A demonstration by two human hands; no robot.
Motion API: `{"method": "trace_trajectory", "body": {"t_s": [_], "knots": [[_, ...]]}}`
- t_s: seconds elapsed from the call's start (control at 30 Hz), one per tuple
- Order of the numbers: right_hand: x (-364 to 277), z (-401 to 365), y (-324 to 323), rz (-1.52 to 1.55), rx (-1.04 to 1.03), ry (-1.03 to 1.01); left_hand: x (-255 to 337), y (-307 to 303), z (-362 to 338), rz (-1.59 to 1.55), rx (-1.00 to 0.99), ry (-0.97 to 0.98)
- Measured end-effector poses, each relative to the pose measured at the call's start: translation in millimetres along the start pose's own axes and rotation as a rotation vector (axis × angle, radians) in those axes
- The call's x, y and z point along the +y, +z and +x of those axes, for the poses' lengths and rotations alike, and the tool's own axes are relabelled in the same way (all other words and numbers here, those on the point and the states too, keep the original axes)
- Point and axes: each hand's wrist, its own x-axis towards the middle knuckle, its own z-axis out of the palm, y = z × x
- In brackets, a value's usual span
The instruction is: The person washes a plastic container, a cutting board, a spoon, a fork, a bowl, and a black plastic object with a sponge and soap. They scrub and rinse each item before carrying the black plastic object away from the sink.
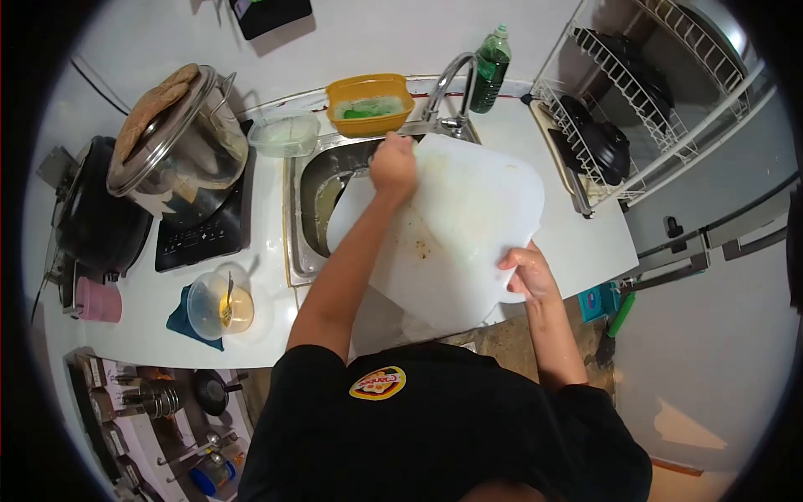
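A large white cutting board [468,201] with brown specks is held tilted over the sink [294,243] and the counter's front edge. My right hand [531,272] grips its lower right side at the handle opening, thumb on top. My left hand [393,166] is closed at the board's upper left edge; whether it holds the board or something small against it is hidden. The board covers much of the sink basin. Behind it rises the curved metal faucet [456,84].
A yellow tub [368,121] of suds, a clear container [284,134] and a green bottle [491,71] stand behind the sink. Left are a steel pot [188,159], a cooktop [201,238] and a plastic bowl [205,305]. A dish rack [627,92] stands right.
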Motion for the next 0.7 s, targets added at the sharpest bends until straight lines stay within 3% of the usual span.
{"method": "trace_trajectory", "body": {"t_s": [0.03,0.1,0.13,0.17,0.23,0.3,0.33,0.4,0.43,0.53,0.6,0.67,0.7], "knots": [[0.6,3.4,10.6,0.049,-0.002,-0.007,10.4,0.4,-4.2,-0.039,0.006,-0.019],[4.7,27.8,-1.6,0.001,-0.081,0.080,41.1,0.4,-27.3,-0.258,0.011,0.154],[5.4,37.8,-5.2,-0.024,-0.118,0.121,64.1,-0.4,-40.2,-0.278,-0.056,0.143],[12.2,44.0,13.5,0.060,0.035,0.039,81.9,-3.4,-47.5,-0.302,-0.122,0.133],[15.4,56.8,9.2,0.036,-0.033,0.070,93.1,-14.5,-46.1,-0.227,-0.136,0.151],[12.4,52.9,20.4,0.021,-0.040,0.055,67.6,-7.6,-32.2,-0.256,-0.094,0.155],[9.1,47.3,22.2,0.017,-0.066,0.048,26.1,15.6,-8.3,-0.254,0.075,0.203],[6.4,39.4,22.2,0.012,-0.115,0.029,-3.2,-9.0,19.0,-0.092,0.093,-0.172],[7.2,39.8,22.3,0.019,-0.103,0.015,-11.5,-17.6,24.2,-0.026,0.110,-0.237],[14.6,49.8,22.9,0.025,-0.075,0.004,11.2,-9.5,13.0,0.015,0.066,-0.159],[20.6,64.5,17.8,0.003,-0.059,0.026,40.1,3.9,-26.1,-0.180,0.044,0.171],[19.9,68.5,21.8,0.034,-0.045,0.010,96.4,-40.5,-65.4,-0.084,-0.219,0.162],[21.3,68.1,16.8,0.050,-0.043,-0.017,80.4,-35.2,-59.0,-0.111,-0.135,0.185]]}}
